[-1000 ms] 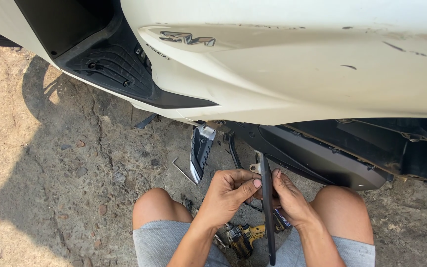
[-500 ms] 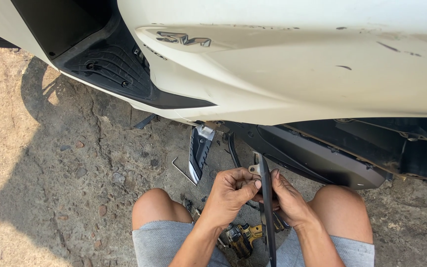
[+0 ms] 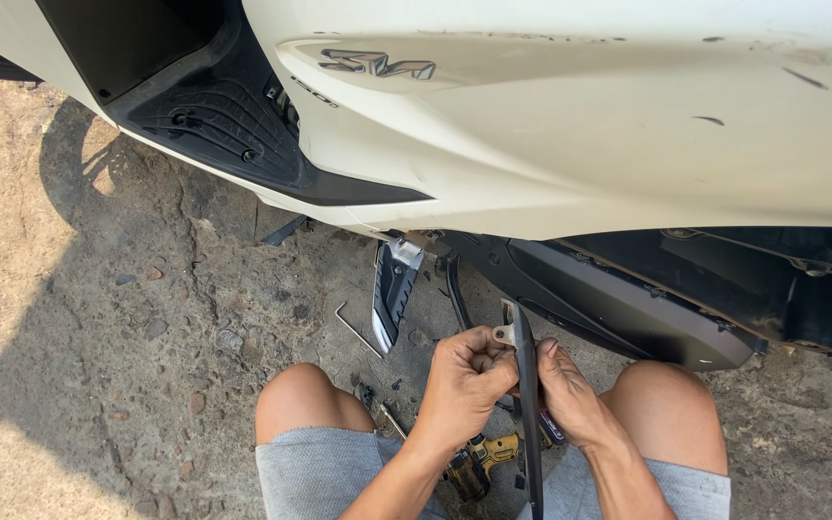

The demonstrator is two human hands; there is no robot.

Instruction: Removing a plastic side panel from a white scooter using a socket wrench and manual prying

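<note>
- Your left hand [image 3: 464,371] is pinched shut on the small metal tab at the top of the long black trim strip [image 3: 529,404]; your right hand [image 3: 570,395] is closed round the strip's far side, steadying it. The strip stands nearly upright between your knees, just below the scooter's white side panel [image 3: 580,125].
- The tab looks small and your fingertips cover most of it, so it could slip out of the pinch and drop into the gravel beside the strip.
- The strip is thin and long; twist it hard from the top and it may well flex or crack (I judge the lower end unsupported, though it runs out of view).
- Above the strip, the dark underside panel [image 3: 628,308] hangs close, so there is little room to lift.
- Left of the strip lie the folded footrest [image 3: 395,289] and a bent hex key [image 3: 356,329]; below it, the yellow drill [image 3: 479,462] sits between your thighs.
- Open ground lies well left of the strip.
</note>
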